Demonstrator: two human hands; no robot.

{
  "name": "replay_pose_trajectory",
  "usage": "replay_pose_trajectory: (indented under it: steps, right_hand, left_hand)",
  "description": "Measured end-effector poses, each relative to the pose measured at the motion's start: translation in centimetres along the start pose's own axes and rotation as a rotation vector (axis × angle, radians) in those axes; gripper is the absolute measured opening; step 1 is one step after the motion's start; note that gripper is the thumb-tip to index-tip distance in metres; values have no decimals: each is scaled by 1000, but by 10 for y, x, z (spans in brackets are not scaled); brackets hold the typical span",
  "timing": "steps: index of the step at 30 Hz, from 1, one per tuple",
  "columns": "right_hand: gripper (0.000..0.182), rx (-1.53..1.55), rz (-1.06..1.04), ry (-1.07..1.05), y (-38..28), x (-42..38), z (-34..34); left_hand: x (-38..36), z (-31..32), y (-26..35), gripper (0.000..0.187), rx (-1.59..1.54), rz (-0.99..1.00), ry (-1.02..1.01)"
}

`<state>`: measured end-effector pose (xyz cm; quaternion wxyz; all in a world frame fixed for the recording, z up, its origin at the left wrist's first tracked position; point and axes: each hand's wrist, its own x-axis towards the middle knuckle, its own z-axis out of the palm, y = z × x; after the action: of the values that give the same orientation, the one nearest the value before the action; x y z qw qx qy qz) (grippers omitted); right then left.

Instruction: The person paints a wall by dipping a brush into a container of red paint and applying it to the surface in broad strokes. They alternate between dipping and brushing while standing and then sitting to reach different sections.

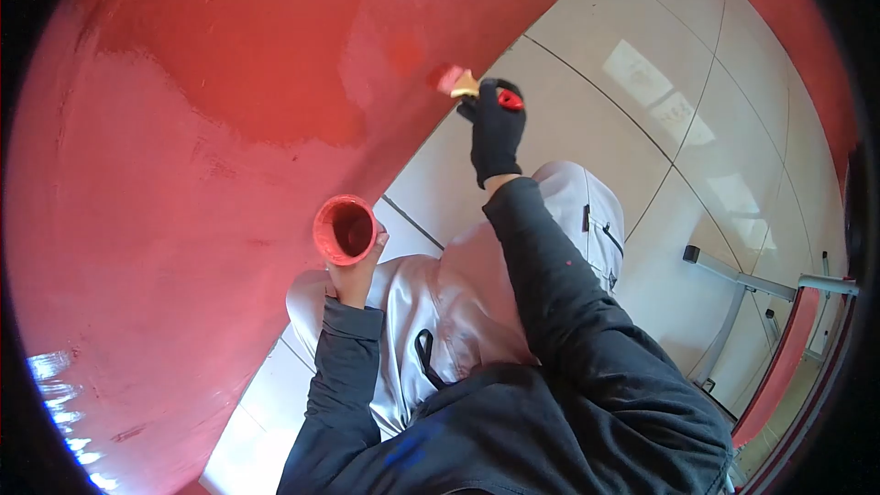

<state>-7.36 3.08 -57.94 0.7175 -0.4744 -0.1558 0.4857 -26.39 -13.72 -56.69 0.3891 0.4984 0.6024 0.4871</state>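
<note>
A red-coated cup with dark red paint inside is gripped from below by my bare left hand, close by the wall. My right hand, in a black glove, is closed round the red handle of a paintbrush. The brush has a gold-coloured metal band, and its red-wet bristles are right at the wall's surface. On the red wall, a brighter, wetter-looking red patch spreads at the upper left of the brush, beside duller pinkish red.
Glossy white floor tiles with dark joints run along the wall's lower edge. At the right stands a grey metal frame with black feet and a red board. My legs in pale trousers are folded near the wall.
</note>
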Motion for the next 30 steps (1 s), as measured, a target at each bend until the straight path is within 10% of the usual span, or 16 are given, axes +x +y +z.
replay_pose_trajectory:
  steps: [16,23,30]
  right_hand:
    - [22,30,44,-78,7,-20,30]
    - [22,470,-259,-413,-111,-33,85]
    - [22,467,87,-226,13,-11,14]
  left_hand:
    - [4,2,-28,28,-5,29,14]
    - [0,5,-12,26,-79,19,-47]
    - [-1,5,-29,28,-45,26,15]
